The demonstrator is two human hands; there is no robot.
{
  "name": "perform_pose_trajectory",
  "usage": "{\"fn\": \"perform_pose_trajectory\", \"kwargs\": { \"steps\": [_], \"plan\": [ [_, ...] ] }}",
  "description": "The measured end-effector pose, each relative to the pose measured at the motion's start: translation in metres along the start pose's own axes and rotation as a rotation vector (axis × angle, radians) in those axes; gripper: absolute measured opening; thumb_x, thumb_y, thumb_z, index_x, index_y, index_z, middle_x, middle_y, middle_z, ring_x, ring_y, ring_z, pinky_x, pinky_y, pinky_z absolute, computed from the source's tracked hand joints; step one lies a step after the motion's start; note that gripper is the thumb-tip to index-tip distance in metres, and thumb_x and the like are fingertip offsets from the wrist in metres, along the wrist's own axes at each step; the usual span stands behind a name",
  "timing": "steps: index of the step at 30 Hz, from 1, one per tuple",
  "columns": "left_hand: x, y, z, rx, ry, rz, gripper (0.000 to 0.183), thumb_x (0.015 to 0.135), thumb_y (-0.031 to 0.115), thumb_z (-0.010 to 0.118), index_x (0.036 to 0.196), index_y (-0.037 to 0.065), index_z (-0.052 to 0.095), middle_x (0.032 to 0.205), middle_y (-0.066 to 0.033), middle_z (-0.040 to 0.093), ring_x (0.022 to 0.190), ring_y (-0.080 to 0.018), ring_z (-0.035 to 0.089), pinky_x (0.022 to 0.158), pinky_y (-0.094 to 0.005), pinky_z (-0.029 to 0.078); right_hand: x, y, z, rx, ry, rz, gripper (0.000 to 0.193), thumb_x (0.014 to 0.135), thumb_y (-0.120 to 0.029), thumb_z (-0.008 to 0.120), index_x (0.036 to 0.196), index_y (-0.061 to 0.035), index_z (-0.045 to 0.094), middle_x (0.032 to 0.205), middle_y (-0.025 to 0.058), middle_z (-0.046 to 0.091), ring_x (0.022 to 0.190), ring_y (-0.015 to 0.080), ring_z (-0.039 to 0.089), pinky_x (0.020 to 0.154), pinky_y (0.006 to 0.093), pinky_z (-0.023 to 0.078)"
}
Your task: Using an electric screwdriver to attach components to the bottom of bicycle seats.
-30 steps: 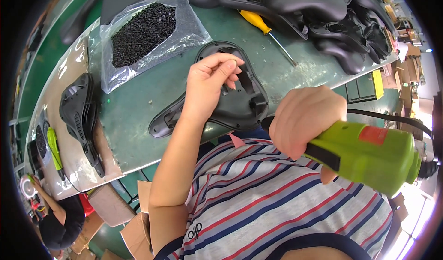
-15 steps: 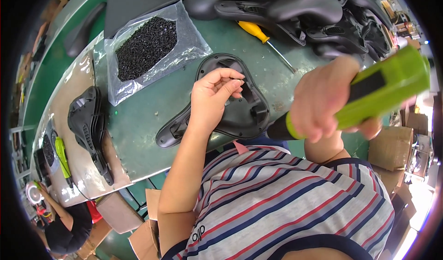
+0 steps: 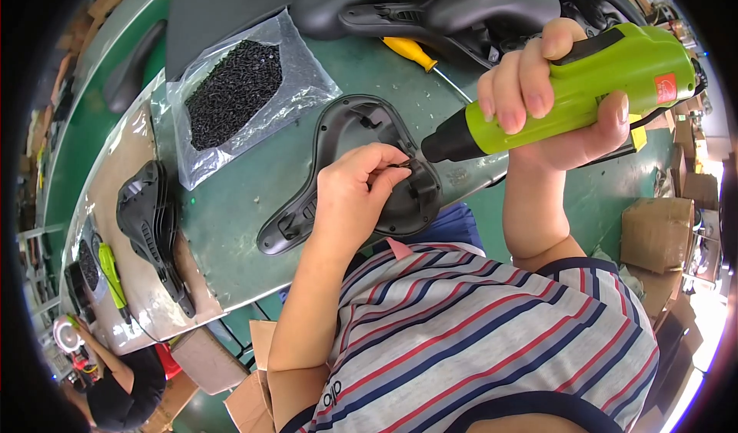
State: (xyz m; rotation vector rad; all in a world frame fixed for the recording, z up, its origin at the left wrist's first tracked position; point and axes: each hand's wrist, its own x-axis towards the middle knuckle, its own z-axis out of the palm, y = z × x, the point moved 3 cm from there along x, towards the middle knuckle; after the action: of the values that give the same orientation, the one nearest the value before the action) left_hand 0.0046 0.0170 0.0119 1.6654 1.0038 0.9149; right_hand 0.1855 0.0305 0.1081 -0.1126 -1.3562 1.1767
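A black bicycle saddle base (image 3: 361, 122) lies hollow side up on the green table, its narrow nose toward the lower left. My left hand (image 3: 357, 183) rests over its wide part, thumb and forefinger pinched on a small black screw (image 3: 401, 164). My right hand (image 3: 550, 87) is wrapped round a green electric screwdriver (image 3: 584, 83), held nearly level above the table's right side. Its black nose (image 3: 453, 137) points at the pinched fingertips, close beside them. Whether the bit touches the screw I cannot tell.
An open plastic bag of black screws (image 3: 238, 91) lies at the back left. Finished-looking saddles (image 3: 492, 6) pile up at the back, by a yellow-handled screwdriver (image 3: 411, 51). Stacked black saddle bases (image 3: 150, 225) stand at left. Another person (image 3: 127, 383) works at lower left.
The electric screwdriver has swung left and up, bringing its nose to my left fingertips. My left hand has moved slightly down over the saddle base.
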Motion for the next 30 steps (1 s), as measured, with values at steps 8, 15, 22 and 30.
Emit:
{"fn": "perform_pose_trajectory", "kwargs": {
  "steps": [8, 15, 22, 30],
  "plan": [
    [-0.002, 0.010, 0.002, 0.089, 0.018, 0.050, 0.013, 0.070, -0.002, 0.067, 0.080, 0.000, 0.060, 0.069, -0.0058, 0.060, 0.059, -0.0106, 0.057, 0.055, -0.0222, 0.046, -0.009, 0.003, 0.004, 0.015, 0.051, 0.025, 0.053, 0.081, -0.047, 0.052, 0.108, -0.0036, 0.040, 0.072, 0.0024, 0.050, 0.059, 0.0156, 0.053, 0.057, 0.0305, 0.041],
    [-0.004, 0.013, 0.007, 0.254, -0.015, 0.057, 0.015, 0.070, 0.000, 0.065, 0.080, 0.002, 0.054, 0.073, -0.0131, 0.059, 0.067, -0.0294, 0.058, 0.059, -0.0358, 0.046, -0.016, 0.003, 0.012, 0.016, 0.026, -0.005, 0.053, 0.083, -0.041, 0.051, 0.110, 0.0019, 0.038, 0.070, 0.0120, 0.052, 0.059, 0.0235, 0.054, 0.055, 0.0365, 0.045],
    [-0.008, -0.004, 0.006, -0.154, -0.135, -0.230, 0.013, 0.072, -0.005, 0.066, 0.080, 0.000, 0.057, 0.075, -0.0056, 0.063, 0.065, -0.0105, 0.059, 0.062, -0.0211, 0.048, -0.029, 0.008, -0.020, 0.101, 0.444, 0.074, 0.048, 0.083, -0.047, 0.042, 0.098, -0.0023, 0.047, 0.064, 0.0053, 0.050, 0.052, 0.0196, 0.050, 0.055, 0.0367, 0.041],
    [0.002, -0.017, 0.002, -0.655, -0.345, -0.454, 0.005, 0.081, 0.005, 0.061, 0.082, 0.001, 0.058, 0.077, -0.0069, 0.063, 0.065, -0.0100, 0.060, 0.061, -0.0204, 0.048, -0.034, 0.007, -0.028, 0.345, 0.339, 0.168, 0.048, 0.082, -0.048, 0.045, 0.099, -0.0036, 0.043, 0.063, 0.0017, 0.046, 0.049, 0.0148, 0.045, 0.053, 0.0311, 0.037]
  ]
}}
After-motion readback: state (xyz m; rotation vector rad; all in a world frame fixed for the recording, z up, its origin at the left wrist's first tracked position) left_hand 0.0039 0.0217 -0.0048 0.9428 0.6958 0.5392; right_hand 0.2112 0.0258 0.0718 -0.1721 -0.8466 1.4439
